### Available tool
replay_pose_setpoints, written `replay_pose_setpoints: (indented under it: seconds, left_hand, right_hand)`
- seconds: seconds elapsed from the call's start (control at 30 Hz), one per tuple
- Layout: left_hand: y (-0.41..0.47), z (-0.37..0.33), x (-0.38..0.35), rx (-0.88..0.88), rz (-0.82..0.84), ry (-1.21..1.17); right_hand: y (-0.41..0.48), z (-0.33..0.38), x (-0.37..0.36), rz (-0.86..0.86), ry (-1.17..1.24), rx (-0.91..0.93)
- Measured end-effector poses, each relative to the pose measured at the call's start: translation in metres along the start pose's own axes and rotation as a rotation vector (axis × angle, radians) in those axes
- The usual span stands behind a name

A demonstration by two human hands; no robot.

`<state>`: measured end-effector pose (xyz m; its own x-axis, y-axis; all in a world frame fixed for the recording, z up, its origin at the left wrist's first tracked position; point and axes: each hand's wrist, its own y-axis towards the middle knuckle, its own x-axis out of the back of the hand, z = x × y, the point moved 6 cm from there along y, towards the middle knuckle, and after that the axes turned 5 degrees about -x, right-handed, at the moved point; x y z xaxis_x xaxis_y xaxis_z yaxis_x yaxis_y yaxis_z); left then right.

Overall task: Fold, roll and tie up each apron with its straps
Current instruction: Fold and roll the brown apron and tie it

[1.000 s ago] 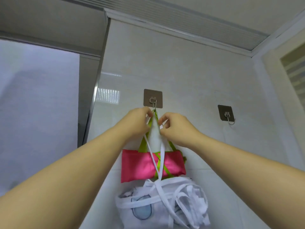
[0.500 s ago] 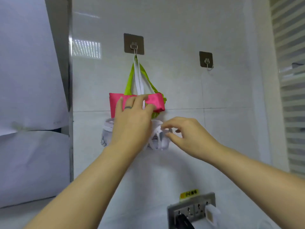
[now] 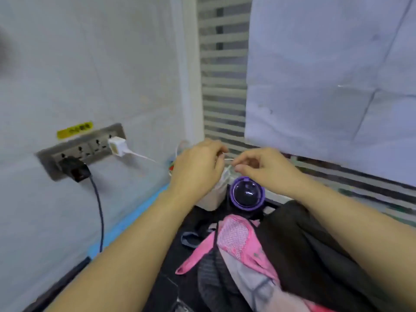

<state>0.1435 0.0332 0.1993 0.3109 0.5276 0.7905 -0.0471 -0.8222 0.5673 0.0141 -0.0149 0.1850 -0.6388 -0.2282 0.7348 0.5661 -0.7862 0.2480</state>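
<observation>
Your left hand (image 3: 198,170) and right hand (image 3: 265,170) each pinch a thin white strap (image 3: 227,159) between them, above a purple round thing (image 3: 246,194).

The left hand (image 3: 198,168) and right hand (image 3: 264,168) meet with curled fingers, each pinching a thin white strand (image 3: 227,158) that runs between their fingertips, though the blur hides what the strand is. Just below them stands a purple-rimmed lid (image 3: 247,195), and nearer lies a pink and black bag (image 3: 243,246). On the wall to the left, a socket panel (image 3: 94,145) holds a white charger (image 3: 117,146) and a black plug (image 3: 74,169).
</observation>
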Motion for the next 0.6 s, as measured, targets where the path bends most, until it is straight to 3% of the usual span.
replay_pose_setpoints:
  seconds: [0.17,0.27,0.47,0.53,0.6]
  left_hand:
    - [-0.038,-0.068,-0.141,-0.036,0.339,-0.159]
    - [-0.069,-0.094,-0.206,-0.025,0.548,-0.223]
    - [-0.124,-0.100,-0.289,-0.094,0.901,-0.132]
    - [-0.144,-0.092,-0.312,-0.037,1.023,-0.088]
    - [-0.154,-0.084,-0.324,0.138,1.009,-0.178]
  right_hand:
    - [-0.102,-0.137,0.001,0.138,-0.086,-0.389]
    - [-0.159,-0.185,-0.001,0.182,-0.119,-0.531]
    - [-0.227,-0.250,-0.035,0.367,-0.160,-0.783]
    - [-0.245,-0.267,-0.048,0.386,-0.214,-0.840]
    - [-0.258,-0.278,-0.060,0.393,-0.229,-0.882]
